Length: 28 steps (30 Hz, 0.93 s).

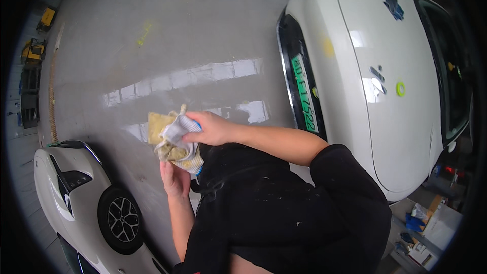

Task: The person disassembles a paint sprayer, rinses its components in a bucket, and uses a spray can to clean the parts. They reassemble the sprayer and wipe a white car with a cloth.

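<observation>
In front of my black clothing, a bunched pair of knit work gloves (pixel 178 134) is held between both hands. They are whitish with yellowish palms and blue cuffs. My right hand (pixel 213 128) reaches across from the right and pinches the upper glove near its cuff, thumb on top. From below, my left hand (pixel 175 178) grips the lower part of the bundle; its fingertips are partly hidden by the fabric. A stiff yellowish piece of the gloves sticks out at the far left of the bundle.
A white car (pixel 350 86) stands at right; on its hood lie a dark blue crumpled item (pixel 393 6) and a lime-green ring (pixel 401 89). Another white car (pixel 76 193) is at lower left. Grey floor (pixel 177 30) lies between them. Boxes (pixel 441 228) stand at lower right.
</observation>
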{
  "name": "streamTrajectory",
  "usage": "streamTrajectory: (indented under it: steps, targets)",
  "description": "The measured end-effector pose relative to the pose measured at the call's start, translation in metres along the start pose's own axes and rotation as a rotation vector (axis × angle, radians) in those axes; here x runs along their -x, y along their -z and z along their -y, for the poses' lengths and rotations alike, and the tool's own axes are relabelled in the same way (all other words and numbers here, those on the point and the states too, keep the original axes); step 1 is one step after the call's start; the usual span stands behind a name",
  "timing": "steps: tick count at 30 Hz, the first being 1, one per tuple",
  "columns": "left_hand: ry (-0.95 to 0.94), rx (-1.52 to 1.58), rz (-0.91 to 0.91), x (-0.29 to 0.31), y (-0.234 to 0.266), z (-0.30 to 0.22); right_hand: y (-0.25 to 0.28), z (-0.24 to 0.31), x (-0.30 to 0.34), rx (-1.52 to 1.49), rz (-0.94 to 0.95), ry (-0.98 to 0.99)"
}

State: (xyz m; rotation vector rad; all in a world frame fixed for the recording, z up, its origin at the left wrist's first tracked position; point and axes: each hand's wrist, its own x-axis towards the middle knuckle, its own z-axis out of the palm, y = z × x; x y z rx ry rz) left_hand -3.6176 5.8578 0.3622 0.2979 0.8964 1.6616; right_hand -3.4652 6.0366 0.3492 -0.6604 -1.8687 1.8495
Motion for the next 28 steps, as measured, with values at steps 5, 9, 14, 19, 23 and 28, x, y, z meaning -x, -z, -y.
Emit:
streamTrajectory:
  steps: [5,9,14,19,23,28]
  targets:
    - [0.147,-0.064,-0.126,-0.115,0.034,-0.04,0.03,-0.015,-0.103,-0.472,-0.096,-0.314]
    - [0.155,0.081,-0.08,-0.23,0.053,-0.08,0.059,-0.023,-0.191,-0.552,-0.269,-0.311]
    - [0.248,-0.127,0.113,-0.387,0.036,-0.155,0.127,0.002,-0.304,-0.827,-0.664,-0.216]
    - [0.309,-0.39,0.101,-0.532,0.006,-0.164,0.188,-0.002,-0.364,-0.85,-0.537,-0.24]
    - [0.265,-0.443,0.282,-0.637,-0.031,-0.134,0.222,-0.03,-0.444,-0.533,-0.423,-0.395]
    - [0.124,-0.622,0.313,-0.767,-0.067,-0.13,0.313,-0.064,-0.543,-0.605,-0.337,-0.317]
